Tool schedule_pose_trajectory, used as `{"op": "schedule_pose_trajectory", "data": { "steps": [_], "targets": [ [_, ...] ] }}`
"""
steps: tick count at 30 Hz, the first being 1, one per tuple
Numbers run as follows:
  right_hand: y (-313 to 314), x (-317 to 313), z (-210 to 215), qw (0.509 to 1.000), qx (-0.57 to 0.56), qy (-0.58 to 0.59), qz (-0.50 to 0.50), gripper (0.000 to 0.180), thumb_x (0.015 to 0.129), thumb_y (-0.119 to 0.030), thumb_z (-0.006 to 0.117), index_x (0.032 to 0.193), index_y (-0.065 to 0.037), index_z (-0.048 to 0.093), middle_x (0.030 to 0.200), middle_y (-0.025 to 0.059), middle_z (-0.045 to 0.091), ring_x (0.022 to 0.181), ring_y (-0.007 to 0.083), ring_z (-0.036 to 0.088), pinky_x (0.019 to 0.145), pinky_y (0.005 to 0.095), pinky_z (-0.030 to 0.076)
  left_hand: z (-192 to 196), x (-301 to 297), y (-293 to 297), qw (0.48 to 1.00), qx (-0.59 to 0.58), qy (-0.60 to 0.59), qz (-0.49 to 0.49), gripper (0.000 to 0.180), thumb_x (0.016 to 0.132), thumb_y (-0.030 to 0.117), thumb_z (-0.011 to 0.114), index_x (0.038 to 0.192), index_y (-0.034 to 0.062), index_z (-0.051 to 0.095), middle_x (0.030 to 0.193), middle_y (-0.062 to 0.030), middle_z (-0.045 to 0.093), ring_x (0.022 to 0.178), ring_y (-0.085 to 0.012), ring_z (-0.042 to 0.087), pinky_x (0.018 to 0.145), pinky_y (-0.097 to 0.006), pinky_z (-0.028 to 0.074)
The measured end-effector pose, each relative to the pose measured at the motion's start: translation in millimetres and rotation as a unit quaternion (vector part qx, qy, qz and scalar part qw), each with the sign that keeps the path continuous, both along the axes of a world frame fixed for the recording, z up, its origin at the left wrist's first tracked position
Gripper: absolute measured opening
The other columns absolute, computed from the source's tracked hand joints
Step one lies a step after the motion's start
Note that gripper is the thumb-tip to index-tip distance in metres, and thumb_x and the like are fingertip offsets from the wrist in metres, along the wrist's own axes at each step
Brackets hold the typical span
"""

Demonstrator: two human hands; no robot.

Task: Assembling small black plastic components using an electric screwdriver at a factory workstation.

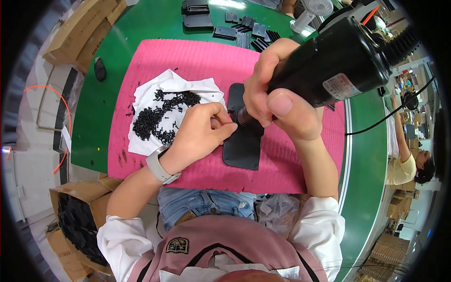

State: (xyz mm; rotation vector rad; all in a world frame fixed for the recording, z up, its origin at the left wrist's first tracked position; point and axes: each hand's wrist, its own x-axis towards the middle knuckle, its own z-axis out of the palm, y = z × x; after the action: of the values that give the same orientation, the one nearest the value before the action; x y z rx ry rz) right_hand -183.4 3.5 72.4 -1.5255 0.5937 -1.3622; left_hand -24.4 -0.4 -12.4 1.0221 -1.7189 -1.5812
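Observation:
My right hand (pixel 296 113) is wrapped around a thick black electric screwdriver (pixel 333 61), its nose pointing down and left. The tip of the driver meets a flat black plate (pixel 242 149) with rounded corners, which lies on a pink ribbed mat (pixel 286 167). My left hand (pixel 199 129) has thumb and fingers pinched together at the plate's left edge, close to the driver's nose. What sits between those fingertips is hidden. Left of that hand, many small black screws (pixel 149 123) are heaped on a white cloth (pixel 143 146).
Black flat and ribbed parts (pixel 225 32) lie at the far side of the green table (pixel 94 131), near a small white fan (pixel 312 11). A cardboard box (pixel 89 188) of black pieces stands lower left. A black cable (pixel 376 124) runs along the right. Another person (pixel 404 164) is at the right.

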Motion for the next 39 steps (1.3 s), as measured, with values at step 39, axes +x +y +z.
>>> {"op": "schedule_pose_trajectory", "data": {
  "steps": [39],
  "targets": [
    [12.0, -29.8, 19.4, 0.979, -0.034, -0.198, 0.024, 0.039, 0.086, -0.044, 0.047, 0.104, -0.009, 0.047, 0.062, -0.0022, 0.043, 0.047, 0.0096, 0.041, 0.058, 0.0286, 0.038, 22.1, 10.7, -3.1, 0.959, 0.152, 0.232, -0.052, 0.013, 0.080, -0.005, 0.064, 0.090, -0.0040, 0.057, 0.086, -0.0089, 0.062, 0.081, -0.0156, 0.064, 0.070, -0.025, 0.052]
  ]
}}
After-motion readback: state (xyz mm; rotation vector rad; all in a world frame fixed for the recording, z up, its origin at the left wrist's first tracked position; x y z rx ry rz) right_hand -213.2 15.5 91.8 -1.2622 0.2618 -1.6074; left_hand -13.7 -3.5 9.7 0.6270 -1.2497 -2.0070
